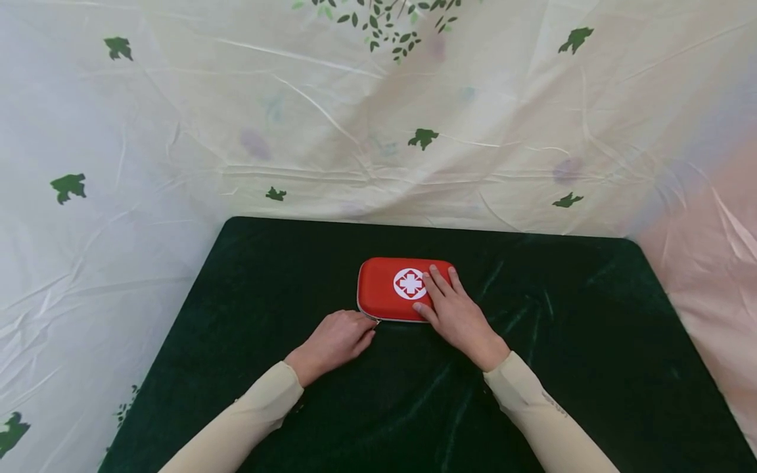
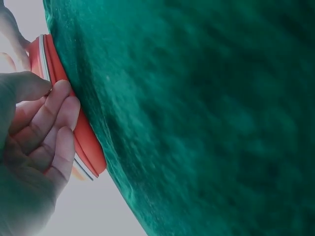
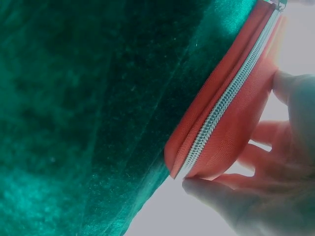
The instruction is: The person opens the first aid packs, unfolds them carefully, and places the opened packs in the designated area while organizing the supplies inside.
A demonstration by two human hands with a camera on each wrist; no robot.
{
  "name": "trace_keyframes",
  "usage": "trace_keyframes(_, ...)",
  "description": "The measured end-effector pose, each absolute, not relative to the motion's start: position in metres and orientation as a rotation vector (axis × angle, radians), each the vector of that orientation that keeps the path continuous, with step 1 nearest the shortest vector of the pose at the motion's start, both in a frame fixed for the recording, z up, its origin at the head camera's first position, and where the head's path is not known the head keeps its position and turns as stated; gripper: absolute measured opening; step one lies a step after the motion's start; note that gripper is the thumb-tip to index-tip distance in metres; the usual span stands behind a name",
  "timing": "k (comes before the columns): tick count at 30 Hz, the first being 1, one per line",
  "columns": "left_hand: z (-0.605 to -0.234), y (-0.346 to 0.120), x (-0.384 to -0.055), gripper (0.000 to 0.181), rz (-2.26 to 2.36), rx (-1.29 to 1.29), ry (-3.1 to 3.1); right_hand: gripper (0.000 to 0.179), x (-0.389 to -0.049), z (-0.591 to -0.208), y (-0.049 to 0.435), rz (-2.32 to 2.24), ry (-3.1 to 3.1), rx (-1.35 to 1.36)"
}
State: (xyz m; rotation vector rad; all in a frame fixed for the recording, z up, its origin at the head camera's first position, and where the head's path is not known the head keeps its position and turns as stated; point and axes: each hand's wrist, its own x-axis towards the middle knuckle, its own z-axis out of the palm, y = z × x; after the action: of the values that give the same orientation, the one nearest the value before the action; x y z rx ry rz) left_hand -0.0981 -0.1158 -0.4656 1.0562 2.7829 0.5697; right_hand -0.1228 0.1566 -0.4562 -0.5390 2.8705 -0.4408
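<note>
A red first-aid case (image 1: pixel 378 282) with a white cross emblem lies flat on the dark green cloth. My left hand (image 1: pixel 336 341) is at its near left corner, pinching the small metal zipper pull (image 1: pixel 378 322) between thumb and index finger. My right hand (image 1: pixel 462 320) rests on the right part of the lid, fingers spread and partly over the emblem. In the right wrist view the silver zipper (image 3: pixel 221 101) runs closed along the near side, its slider (image 3: pixel 281 5) at the top edge. The left wrist view shows the pull mostly hidden by the fingertips.
A table covered in green velvet (image 1: pixel 266 263) spreads around the case, with a few creases on the right. Behind and at both sides hangs pale fabric (image 1: pixel 331 131) printed with green leaf shapes.
</note>
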Motion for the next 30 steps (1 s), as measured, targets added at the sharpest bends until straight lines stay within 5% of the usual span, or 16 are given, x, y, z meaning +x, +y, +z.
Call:
trace_keyframes(19,-0.468,-0.101,-0.094,0.006,0.654,0.965,2.833,0.075,-0.125,-0.45,0.159,-0.476,2.896,-0.574)
trace_keyframes(25,-0.468,-0.101,-0.093,0.004,0.712,0.884,2.819,0.056,-0.142,-0.443,0.156,-0.589,3.024,-0.593)
trace_keyframes(30,-0.469,-0.1,-0.093,0.004,0.72,0.867,2.804,0.06,-0.163,-0.444,0.16,-0.719,2.942,-0.59)
